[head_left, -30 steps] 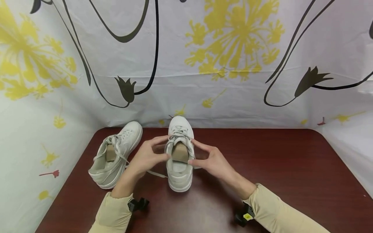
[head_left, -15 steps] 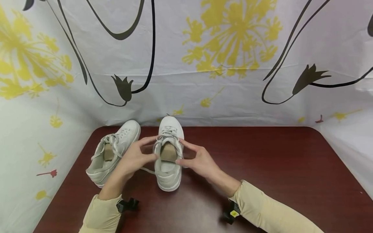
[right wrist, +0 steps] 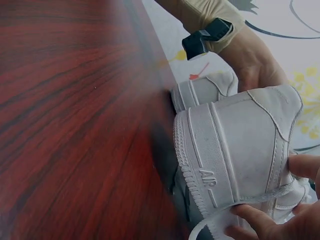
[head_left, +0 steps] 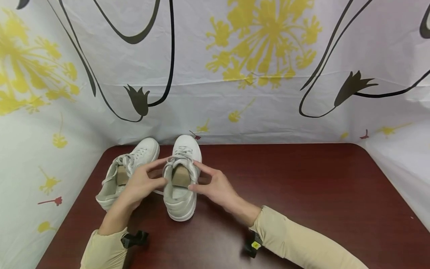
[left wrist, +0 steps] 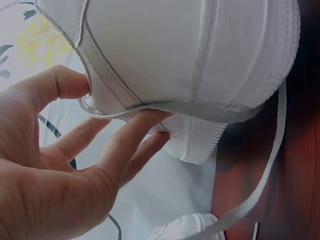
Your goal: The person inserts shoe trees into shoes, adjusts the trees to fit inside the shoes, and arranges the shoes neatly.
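A white lace-up sneaker (head_left: 180, 208), toe toward the back wall, is held between my two hands in the head view. My left hand (head_left: 141, 184) grips its left side, with the thumb at the collar and the fingers against the side by the laces, as the left wrist view also shows. On the opposite side my right hand (head_left: 217, 188) grips it the same way. A loose lace (left wrist: 272, 165) hangs down from the sneaker in the left wrist view. Inside the shoe sits a brown insert (head_left: 181, 176). Whether the sole touches the table cannot be told.
A matching sneaker (head_left: 146, 150) stands just to the left, partly behind my left hand, with a brown insert too. The dark red table (head_left: 285, 194) extends to the right. A patterned white cloth (head_left: 255, 112) rises along the back and sides.
Both hands have moved left with the sneaker between them, bringing it closer to the other one. The head view has shifted slightly as well.
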Action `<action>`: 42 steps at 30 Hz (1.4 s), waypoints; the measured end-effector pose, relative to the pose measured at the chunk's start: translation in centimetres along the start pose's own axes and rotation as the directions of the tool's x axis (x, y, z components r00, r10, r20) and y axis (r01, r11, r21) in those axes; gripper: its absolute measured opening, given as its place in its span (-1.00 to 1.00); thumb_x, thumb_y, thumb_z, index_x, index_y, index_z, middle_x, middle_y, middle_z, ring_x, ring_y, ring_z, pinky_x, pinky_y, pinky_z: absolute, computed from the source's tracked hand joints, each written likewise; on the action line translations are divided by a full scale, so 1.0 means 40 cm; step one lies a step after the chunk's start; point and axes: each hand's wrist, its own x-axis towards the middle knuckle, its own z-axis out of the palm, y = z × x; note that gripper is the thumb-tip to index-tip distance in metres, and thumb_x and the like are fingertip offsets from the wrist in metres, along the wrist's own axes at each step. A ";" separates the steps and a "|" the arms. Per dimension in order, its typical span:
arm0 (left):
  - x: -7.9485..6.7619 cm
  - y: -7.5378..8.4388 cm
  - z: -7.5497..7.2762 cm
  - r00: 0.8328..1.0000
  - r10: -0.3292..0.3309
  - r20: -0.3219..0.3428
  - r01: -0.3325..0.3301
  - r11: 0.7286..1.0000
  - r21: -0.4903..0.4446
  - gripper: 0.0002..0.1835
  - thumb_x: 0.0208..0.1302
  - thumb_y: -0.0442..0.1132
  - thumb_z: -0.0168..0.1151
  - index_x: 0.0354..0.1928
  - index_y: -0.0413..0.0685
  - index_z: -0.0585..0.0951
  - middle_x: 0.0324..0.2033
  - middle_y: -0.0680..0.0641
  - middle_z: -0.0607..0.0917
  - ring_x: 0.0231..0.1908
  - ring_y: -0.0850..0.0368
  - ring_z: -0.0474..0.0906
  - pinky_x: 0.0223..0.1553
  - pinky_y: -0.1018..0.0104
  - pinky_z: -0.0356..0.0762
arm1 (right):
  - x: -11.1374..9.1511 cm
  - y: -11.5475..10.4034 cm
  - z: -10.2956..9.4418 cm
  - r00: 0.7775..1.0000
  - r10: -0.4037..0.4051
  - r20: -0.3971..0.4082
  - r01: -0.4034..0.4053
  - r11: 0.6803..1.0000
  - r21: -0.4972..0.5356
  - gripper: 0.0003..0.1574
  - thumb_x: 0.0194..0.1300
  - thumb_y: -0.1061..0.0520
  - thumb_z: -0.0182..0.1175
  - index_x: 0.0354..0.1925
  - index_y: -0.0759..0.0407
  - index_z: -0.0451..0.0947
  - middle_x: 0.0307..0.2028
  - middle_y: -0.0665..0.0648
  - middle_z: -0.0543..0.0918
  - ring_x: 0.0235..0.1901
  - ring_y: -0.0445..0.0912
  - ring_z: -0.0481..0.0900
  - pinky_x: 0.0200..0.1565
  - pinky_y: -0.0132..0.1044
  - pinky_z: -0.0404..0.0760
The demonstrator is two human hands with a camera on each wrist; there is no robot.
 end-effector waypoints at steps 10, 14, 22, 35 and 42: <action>-0.013 -0.014 -0.040 0.999 -0.038 -0.012 0.038 0.999 0.015 -0.29 0.14 -0.51 0.22 0.40 -0.17 0.40 0.19 -0.29 0.54 0.10 0.11 0.54 -0.20 0.27 0.64 | 0.021 0.011 0.048 0.999 -0.024 -0.035 0.023 0.999 -0.035 -0.11 0.11 0.24 0.47 0.38 -0.10 0.43 0.36 0.12 0.42 0.12 0.11 0.59 -0.06 -0.27 0.65; -0.018 -0.021 -0.050 0.999 -0.033 -0.014 0.033 0.999 0.009 -0.29 0.13 -0.53 0.20 0.40 -0.24 0.38 0.23 -0.31 0.50 0.05 0.23 0.53 -0.22 0.26 0.65 | 0.028 0.013 0.061 0.999 -0.019 -0.034 0.018 0.999 -0.050 -0.12 0.11 0.23 0.47 0.37 -0.12 0.44 0.35 0.12 0.44 0.11 0.09 0.60 -0.06 -0.28 0.64; -0.025 -0.030 -0.067 1.000 -0.012 -0.015 0.012 1.000 0.011 -0.30 0.17 -0.54 0.18 0.42 -0.33 0.31 0.34 -0.31 0.39 0.08 0.41 0.49 -0.18 0.36 0.63 | 0.040 0.021 0.080 0.999 -0.021 -0.031 0.019 0.998 -0.053 -0.12 0.10 0.23 0.48 0.36 -0.13 0.45 0.35 0.09 0.44 0.07 0.08 0.63 -0.08 -0.29 0.66; -0.029 -0.029 -0.091 1.000 -0.004 -0.013 0.005 1.000 0.023 -0.28 0.17 -0.60 0.15 0.42 -0.43 0.24 0.20 -0.50 0.45 -0.05 0.40 0.58 -0.17 0.39 0.65 | 0.059 0.025 0.120 1.000 -0.011 -0.027 0.011 1.000 0.018 -0.10 0.09 0.32 0.46 0.37 -0.05 0.44 0.32 0.12 0.46 0.01 0.09 0.66 -0.17 -0.30 0.69; -0.023 -0.027 -0.097 1.000 -0.006 -0.007 0.006 0.997 0.076 -0.29 0.19 -0.60 0.13 0.43 -0.43 0.23 0.32 -0.46 0.35 0.16 -0.03 0.51 -0.17 0.42 0.62 | 0.065 0.025 0.125 0.999 -0.018 -0.044 0.017 1.000 -0.025 -0.10 0.08 0.29 0.47 0.37 -0.04 0.44 0.35 0.07 0.42 0.03 0.08 0.65 -0.17 -0.33 0.68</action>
